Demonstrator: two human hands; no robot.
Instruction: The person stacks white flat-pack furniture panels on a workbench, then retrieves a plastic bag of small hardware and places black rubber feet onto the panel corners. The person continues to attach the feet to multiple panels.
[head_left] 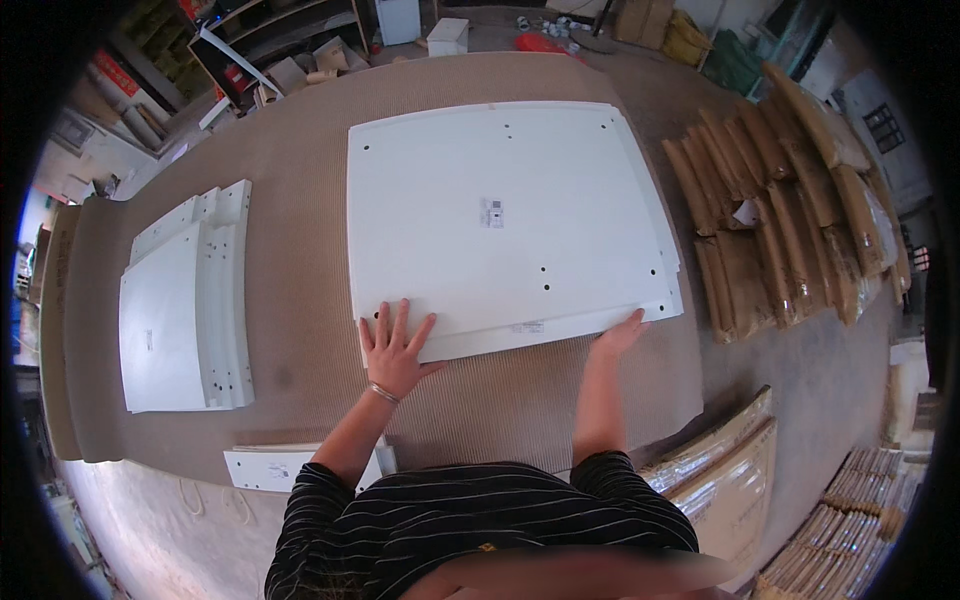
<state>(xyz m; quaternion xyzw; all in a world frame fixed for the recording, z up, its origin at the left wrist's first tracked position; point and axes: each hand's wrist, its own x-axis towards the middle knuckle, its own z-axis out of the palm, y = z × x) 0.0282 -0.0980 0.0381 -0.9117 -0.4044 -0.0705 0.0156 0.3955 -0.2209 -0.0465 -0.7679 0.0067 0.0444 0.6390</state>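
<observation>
The large white panels (430,210) look smooth, with a soft satin sheen, like coated board, and the label (491,213) on top looks like paper. The smaller white panels (165,320) have the same smooth finish. Matt, finely ribbed corrugated cardboard covers the tabletop (300,250). The stacked parcels (740,275) look like dull brown cardboard with glossy clear plastic in places; the flat packages (730,480) shine under similar film. The bracelet (383,393) looks like shiny metal, and the striped shirt (480,505) is soft matt cloth.
</observation>
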